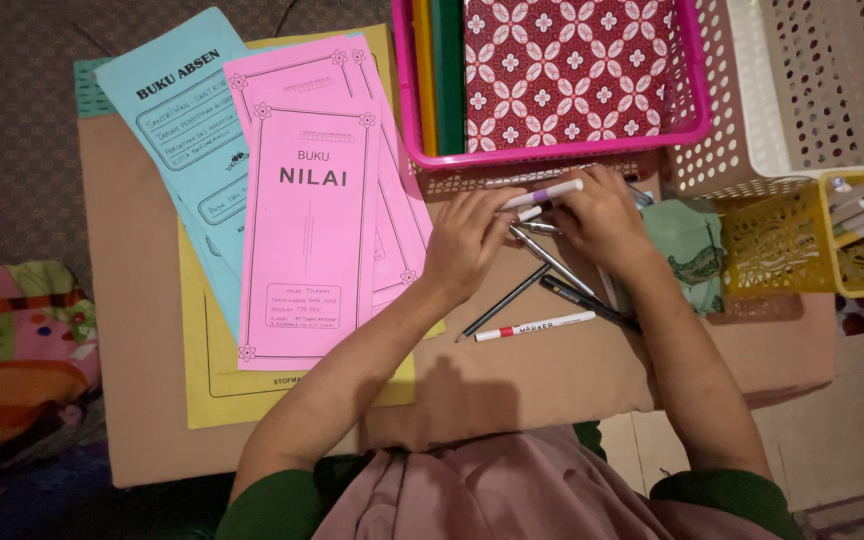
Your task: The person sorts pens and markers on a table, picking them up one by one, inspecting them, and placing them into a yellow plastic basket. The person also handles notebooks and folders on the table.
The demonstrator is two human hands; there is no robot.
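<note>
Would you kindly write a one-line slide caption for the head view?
Both hands, left hand and right hand, grip a white marker above loose pens, beside pink booklets.

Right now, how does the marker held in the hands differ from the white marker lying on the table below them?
The held marker has a purple band near its cap; the lying marker has a red band near its end. The held one is gripped between the left hand and the right hand, up by the pink basket; the lying one rests free on the tan table, untouched, beside dark pens. Both are slim and white, tilted alike.
</note>
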